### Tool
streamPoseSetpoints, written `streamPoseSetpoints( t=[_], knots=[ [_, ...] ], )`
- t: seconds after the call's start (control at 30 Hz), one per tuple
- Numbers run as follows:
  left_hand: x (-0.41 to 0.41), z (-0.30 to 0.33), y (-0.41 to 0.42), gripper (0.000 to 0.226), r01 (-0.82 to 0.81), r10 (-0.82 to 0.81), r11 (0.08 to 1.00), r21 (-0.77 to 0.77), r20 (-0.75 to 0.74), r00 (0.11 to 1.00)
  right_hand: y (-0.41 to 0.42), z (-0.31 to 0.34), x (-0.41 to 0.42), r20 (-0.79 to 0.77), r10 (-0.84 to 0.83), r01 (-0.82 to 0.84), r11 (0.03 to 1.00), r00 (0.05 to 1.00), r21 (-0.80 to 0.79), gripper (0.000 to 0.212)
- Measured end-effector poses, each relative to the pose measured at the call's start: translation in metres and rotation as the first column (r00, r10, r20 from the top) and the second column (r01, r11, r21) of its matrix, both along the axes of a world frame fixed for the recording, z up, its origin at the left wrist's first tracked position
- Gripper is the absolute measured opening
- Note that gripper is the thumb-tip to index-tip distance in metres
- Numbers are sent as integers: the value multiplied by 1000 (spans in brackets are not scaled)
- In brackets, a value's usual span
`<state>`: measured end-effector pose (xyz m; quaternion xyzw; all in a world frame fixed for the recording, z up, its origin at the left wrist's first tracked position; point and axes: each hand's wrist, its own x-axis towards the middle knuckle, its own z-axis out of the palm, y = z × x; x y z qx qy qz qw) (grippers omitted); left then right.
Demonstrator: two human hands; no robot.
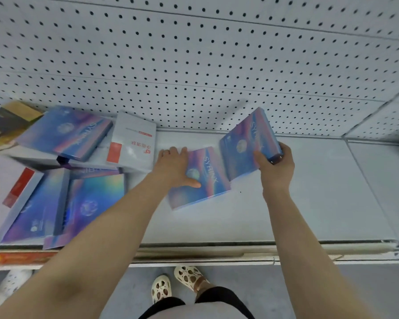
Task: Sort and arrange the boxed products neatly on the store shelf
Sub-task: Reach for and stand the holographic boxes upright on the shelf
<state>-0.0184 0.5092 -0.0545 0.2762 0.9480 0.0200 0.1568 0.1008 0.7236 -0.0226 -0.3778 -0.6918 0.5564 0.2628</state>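
White pegboard (194, 65) backs a pale store shelf (309, 203), whose right half lies bare while the left half carries a loose heap of boxes. That split suggests the work in hand: blue-and-pink boxes are being drawn out of the jumble and set side by side on the open stretch.

One such box, the flat SYRINX box (205, 180), lies on the shelf near its middle, slightly askew. The left hand (173, 168) rests on its left part with fingers straight and reaching toward the back, thumb laid across the cover; this grip is spread and pressing, not pinching, probably to steady or slide the box square. Just to its right, the tilted SYRINX box (247, 143) leans up toward the pegboard, its lower edge close to the flat one. The right hand (276, 166) holds it at the near right corner, fingers curled round the edge, so this grip pinches the box, likely to lower it beside its twin.

Both forearms stretch forward from the lower frame, the left slanting in from the left, the right nearly straight.

At left, a white box with a red patch (134, 143) leans against more blue boxes (65, 132), and a dark-and-yellow box (9, 120) sits at the far corner.
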Motion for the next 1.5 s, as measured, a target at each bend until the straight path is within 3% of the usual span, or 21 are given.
streamPoseSetpoints(
  t=[0.17, 0.33, 0.53, 0.77, 1.0, 1.23, 1.5],
  knots=[
    [-3, 21, -3, 74, -117, 112, 976, 182, 37, 993, -4, 3, 21, -117, -98, 95, 995, 988, -28, 23],
    [5, 41, -23, 25, -167, 183, 868, 468, 10, 983, -3, 7, 51, -154, -234, 233, 972, 960, -24, 11],
    [40, 38, -40, 20, -343, 260, 589, 732, 230, 938, -3, 5, 93, -189, -364, 353, 931, 912, -89, 11],
    [103, 31, -9, 9, -526, 154, 363, 769, 508, 848, 6, 11, 159, -136, -363, 352, 931, 922, -100, 13],
    [182, 25, 65, 12, -565, 83, 343, 750, 575, 814, 53, 7, 261, -113, -421, 409, 905, 900, -115, 7],
    [299, 23, 212, 20, -571, -38, 381, 727, 629, 776, 153, 1, 391, -66, -509, 501, 859, 858, -109, 15],
    [396, 31, 370, 24, -462, -138, 446, 767, 568, 811, 279, 9, 515, -45, -654, 647, 755, 755, -106, 19]
  ],
)
